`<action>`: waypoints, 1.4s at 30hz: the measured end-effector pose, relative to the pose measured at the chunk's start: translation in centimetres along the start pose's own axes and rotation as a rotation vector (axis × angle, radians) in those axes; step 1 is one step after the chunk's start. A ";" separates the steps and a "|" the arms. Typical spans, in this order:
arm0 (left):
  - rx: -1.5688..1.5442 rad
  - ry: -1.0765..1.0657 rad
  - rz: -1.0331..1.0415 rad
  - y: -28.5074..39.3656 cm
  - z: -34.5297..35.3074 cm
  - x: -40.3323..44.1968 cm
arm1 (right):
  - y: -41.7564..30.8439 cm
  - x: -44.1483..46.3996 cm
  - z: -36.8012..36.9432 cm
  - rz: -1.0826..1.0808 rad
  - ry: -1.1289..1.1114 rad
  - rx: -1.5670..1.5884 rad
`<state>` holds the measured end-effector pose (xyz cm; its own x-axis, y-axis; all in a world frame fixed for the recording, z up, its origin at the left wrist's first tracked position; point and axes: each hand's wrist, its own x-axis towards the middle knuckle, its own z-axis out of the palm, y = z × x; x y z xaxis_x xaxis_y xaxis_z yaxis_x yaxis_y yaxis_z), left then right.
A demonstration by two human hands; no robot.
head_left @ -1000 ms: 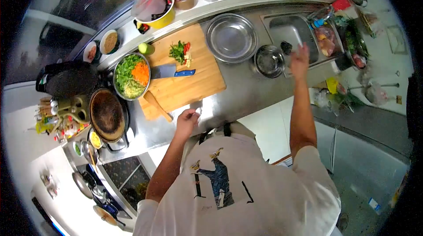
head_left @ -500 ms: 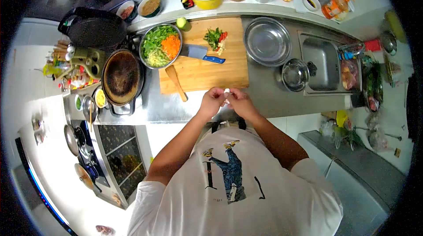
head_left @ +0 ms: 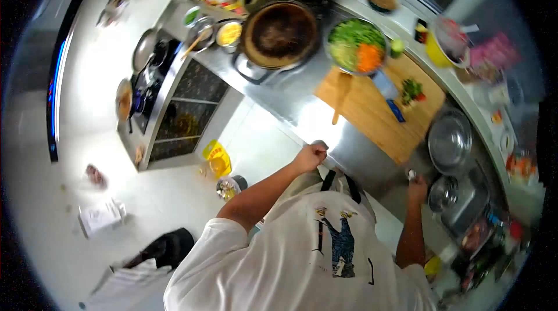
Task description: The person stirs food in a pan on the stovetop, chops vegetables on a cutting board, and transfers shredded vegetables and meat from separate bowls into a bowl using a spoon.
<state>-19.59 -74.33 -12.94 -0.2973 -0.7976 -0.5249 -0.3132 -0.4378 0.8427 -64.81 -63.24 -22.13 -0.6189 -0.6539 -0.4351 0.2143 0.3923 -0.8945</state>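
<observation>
My left hand [head_left: 312,157] is closed in front of the counter edge; whatever its fingers hold, if anything, is too small to make out. Near the board's right corner, my right hand [head_left: 416,188] pinches a small white piece that looks like a garlic clove [head_left: 411,174]. On the wooden cutting board [head_left: 378,128] lie a cleaver [head_left: 385,87] with a blue handle, a wooden spatula [head_left: 342,97] and a pile of chopped greens [head_left: 411,88] with red and pale bits. A metal bowl of shredded vegetables [head_left: 356,44] sits at the board's far edge.
A dark pan [head_left: 280,35] stands on the left of the counter, beside a bowl of yellow food [head_left: 230,33]. Metal bowls [head_left: 449,139] and the sink [head_left: 474,200] are at the right. On the floor stand a waste bin [head_left: 228,188] and a yellow bag [head_left: 217,157].
My hands have parted: the right moved right with the white piece, the left stayed closed by the counter edge. The view has turned left, bringing the floor and bin into sight.
</observation>
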 end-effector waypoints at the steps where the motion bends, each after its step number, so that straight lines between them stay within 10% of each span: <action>1: -0.055 0.083 -0.082 0.6 -1.3 -1.3 | -1.3 -0.4 0.6 0.030 0.021 0.022; 14: -0.315 0.386 -0.283 -3.3 -20.7 0.0 | -2.2 1.1 12.4 0.061 -0.274 0.310; 18: -0.254 0.389 -0.238 -4.2 -26.8 0.8 | -10.8 -7.8 22.9 -0.358 -0.395 -1.104; 21: -0.297 0.342 -0.265 -5.8 -29.3 0.4 | -11.7 -9.0 26.0 -0.189 -0.333 -1.063; 32: 0.017 0.126 -0.702 -15.0 -29.7 -5.7 | -11.6 -2.4 26.9 -0.737 0.195 -1.086; 42: 0.077 0.171 -0.459 -6.2 -19.1 -7.2 | -11.9 3.8 27.2 -0.852 0.086 -1.242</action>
<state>1.68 -73.79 -12.13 0.0375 -0.5894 -0.8070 -0.4451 -0.7329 0.5146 -49.15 -88.03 -15.93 -0.2761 -0.9399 0.2009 -0.9513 0.2373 -0.1968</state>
